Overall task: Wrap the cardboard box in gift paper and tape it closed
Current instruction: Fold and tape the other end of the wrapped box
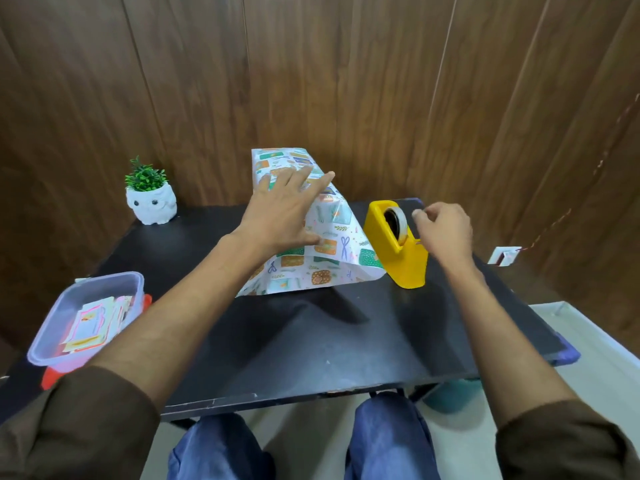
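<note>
Gift paper [332,251], white with colourful prints, drapes one box [277,161] at the table's [311,341] far middle. Left hand [280,209] presses it flat-fingered; right hand [446,230] pinches beside one yellow tape dispenser [405,265], grasp unclear.

The left hand [284,209] lay flat, fingers spread, on the patterned gift paper [332,251], which rose over a tall shape at the back of the black table [311,341] and trailed forward onto it. The right hand [445,230] hovered with curled fingers just beside the roll in the yellow tape dispenser [401,258]. An owl planter [152,202] and a plastic tub [45,344] of cards stood to the left
</note>
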